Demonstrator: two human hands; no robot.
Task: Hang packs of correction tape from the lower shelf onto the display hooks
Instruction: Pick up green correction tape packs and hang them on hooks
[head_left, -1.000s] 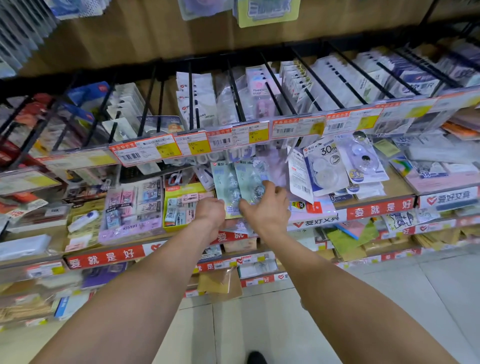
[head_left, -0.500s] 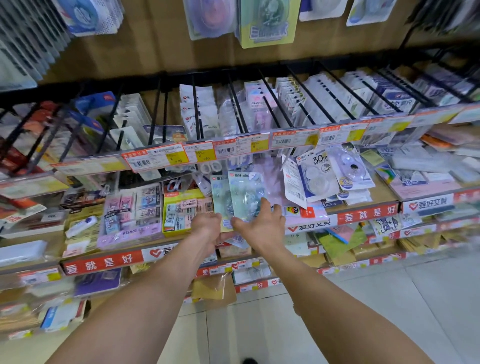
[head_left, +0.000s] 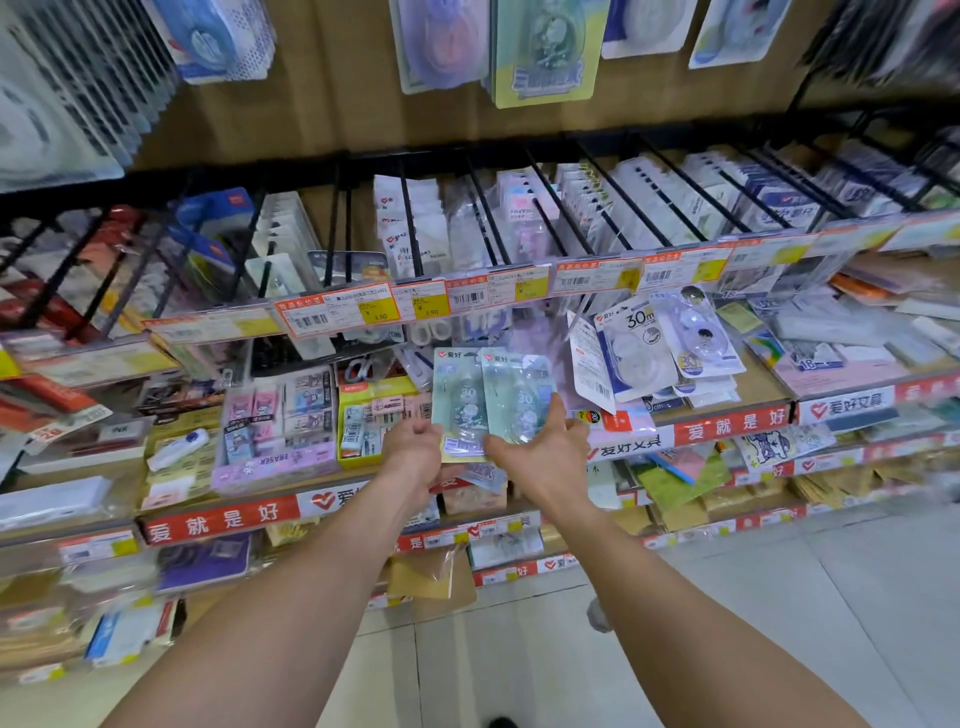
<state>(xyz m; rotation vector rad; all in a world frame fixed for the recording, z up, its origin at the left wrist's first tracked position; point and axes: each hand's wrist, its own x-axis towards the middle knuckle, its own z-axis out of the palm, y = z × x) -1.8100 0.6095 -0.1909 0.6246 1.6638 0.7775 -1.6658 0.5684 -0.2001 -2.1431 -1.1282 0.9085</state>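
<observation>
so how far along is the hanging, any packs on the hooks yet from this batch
Done: I can't tell which packs on the display hooks came from this batch. In hand: two green correction tape packs, held between the left hand and right hand above the lower shelf, not yet hooked. Left: more packs lie there.

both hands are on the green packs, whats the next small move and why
Probably lift the two green correction tape packs up toward the black display hooks. The left hand and right hand grip their lower edges just above the lower shelf, and neither pack is on a hook yet.
</observation>
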